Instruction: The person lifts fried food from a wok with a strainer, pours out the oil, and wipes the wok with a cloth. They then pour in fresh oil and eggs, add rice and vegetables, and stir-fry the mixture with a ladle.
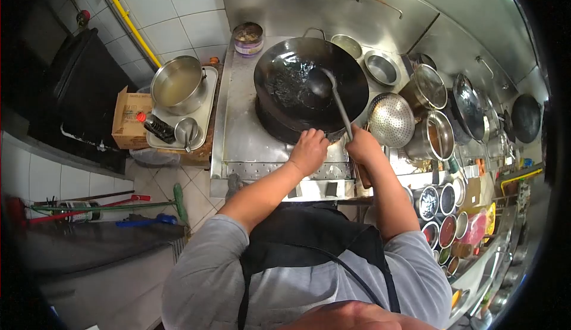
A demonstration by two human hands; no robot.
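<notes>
Right grip (361,146) wrapped tight round the near end of the ladle (339,107) handle. Ladle's long axis runs away from me and slightly left, with the bowl end inside the wok (285,62). Left grip (309,150) curled closed on wok's near rim. Wok sits on steel surface (238,133).

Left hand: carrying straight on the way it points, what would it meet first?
The wok: the left hand sits at its near rim, pointing across the pan. Beyond lies the bowl of the ladle, though depth is hard to judge.
</notes>
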